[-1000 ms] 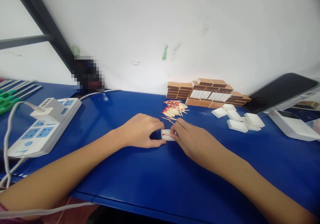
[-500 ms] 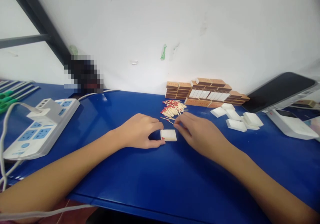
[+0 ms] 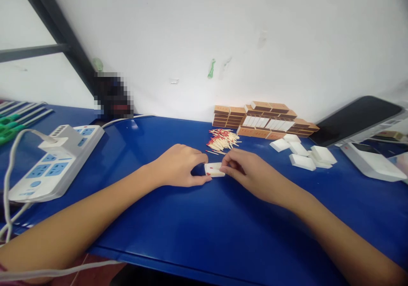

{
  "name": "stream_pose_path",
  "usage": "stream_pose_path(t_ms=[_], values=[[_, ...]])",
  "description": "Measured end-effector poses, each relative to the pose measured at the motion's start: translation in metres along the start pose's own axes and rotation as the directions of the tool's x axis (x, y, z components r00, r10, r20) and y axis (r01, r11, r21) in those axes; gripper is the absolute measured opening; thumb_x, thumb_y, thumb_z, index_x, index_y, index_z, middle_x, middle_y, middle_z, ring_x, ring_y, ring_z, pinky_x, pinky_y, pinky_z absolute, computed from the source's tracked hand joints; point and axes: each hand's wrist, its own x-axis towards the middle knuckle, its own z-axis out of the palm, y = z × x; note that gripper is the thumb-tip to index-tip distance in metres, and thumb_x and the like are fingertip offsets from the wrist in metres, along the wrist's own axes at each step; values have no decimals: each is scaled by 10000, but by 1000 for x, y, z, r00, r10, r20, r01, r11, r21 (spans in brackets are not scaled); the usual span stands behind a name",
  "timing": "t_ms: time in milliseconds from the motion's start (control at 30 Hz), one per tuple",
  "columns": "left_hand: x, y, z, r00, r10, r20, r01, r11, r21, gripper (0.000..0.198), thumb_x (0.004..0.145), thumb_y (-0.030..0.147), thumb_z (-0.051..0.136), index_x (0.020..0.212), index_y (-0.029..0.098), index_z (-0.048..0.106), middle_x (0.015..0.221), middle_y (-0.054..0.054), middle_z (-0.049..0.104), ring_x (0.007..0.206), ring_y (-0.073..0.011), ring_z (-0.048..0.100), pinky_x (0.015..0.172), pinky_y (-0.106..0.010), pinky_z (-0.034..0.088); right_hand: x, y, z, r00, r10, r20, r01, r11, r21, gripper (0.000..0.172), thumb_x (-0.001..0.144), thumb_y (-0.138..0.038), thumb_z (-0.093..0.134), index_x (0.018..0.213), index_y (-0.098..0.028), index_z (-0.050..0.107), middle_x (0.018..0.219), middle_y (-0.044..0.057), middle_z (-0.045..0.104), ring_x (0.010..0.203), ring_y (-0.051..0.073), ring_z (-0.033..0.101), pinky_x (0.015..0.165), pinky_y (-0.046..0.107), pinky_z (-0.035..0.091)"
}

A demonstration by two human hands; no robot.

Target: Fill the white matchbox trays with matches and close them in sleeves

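A small white matchbox tray [image 3: 214,170] lies on the blue table, with a few red-headed matches in it. My left hand [image 3: 180,167] grips the tray's left end between thumb and fingers. My right hand [image 3: 245,169] is closed in a pinch over the tray's right end, on a match [image 3: 212,167] whose red head points left above the tray; most of its stick is too faint to make out. Just behind the tray lies a heap of loose red-headed matches [image 3: 225,140], with a couple of stray ones in front of it.
Brown matchboxes [image 3: 266,118] are stacked against the wall. Several white trays [image 3: 302,161] lie to the right, near a tilted black-screened device [image 3: 357,118]. A white power strip [image 3: 60,162] with cables and green-handled tools [image 3: 14,124] are at left.
My right hand has come from the stray matches behind the tray down to the tray's right end, bringing a match over it. My left hand keeps its grip on the tray.
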Motion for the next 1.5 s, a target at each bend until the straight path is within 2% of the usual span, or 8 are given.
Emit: stream_pose_path(t_ms=[100,267,433,667,867,1100,1333,1500], values=[[-1,0,0,1000,20,-3,-20,1000,5,330,934,501,660,982,182,727,805,-14,724,680,-162,649,577,-297,359,2,2,2,1000,-12,5,12,1000,21,170,1017,-314,544,904,-224,633,827,15,641,717,168,544,667,298,406],[-2,0,2,999,51,-17,-51,999,9,326,941,497,655,987,183,728,798,-21,721,686,-169,656,578,-296,370,18,32,6,967,87,-239,-112,990,-90,114,953,-318,621,924,-210,643,807,24,615,702,181,542,647,307,396],[-2,1,2,998,63,-12,-63,998,24,325,939,495,657,995,184,734,792,-20,719,687,-173,656,576,-298,360,25,47,9,979,71,-189,-99,985,-141,193,979,-324,582,827,-209,612,871,46,611,746,189,563,672,311,406],[-2,-1,0,999,43,-17,-42,998,38,333,939,501,656,996,181,731,804,-28,726,704,-181,670,582,-300,377,12,26,-3,985,35,-169,-56,991,-121,159,998,-290,552,874,-212,615,906,57,631,771,195,583,693,316,431],[-2,-2,-1,999,36,-7,-35,997,63,336,941,505,651,972,179,726,808,-33,731,713,-192,678,575,-305,363,0,-2,2,999,-39,-21,39,999,-19,152,1015,-302,554,911,-226,633,886,36,640,746,177,554,673,303,427],[-3,3,-1,998,65,-4,-65,993,103,338,956,504,639,1014,182,725,840,-26,740,741,-203,697,592,-319,365,20,16,13,981,51,-189,-55,998,-16,107,981,-294,614,928,-215,660,805,17,603,722,181,542,660,308,400],[-3,5,-2,997,76,3,-76,987,139,344,963,501,628,1022,176,723,870,-36,747,773,-222,715,607,-334,383,28,21,18,981,114,-155,-143,972,-188,142,1022,-255,551,896,-208,596,940,64,663,809,205,604,692,316,403],[-3,6,-2,997,77,24,-80,985,155,351,962,510,626,1001,175,721,863,-36,742,765,-223,714,594,-338,374,31,10,21,970,102,-218,-151,964,-218,132,1032,-249,535,911,-215,576,984,70,679,852,213,628,694,313,400]])
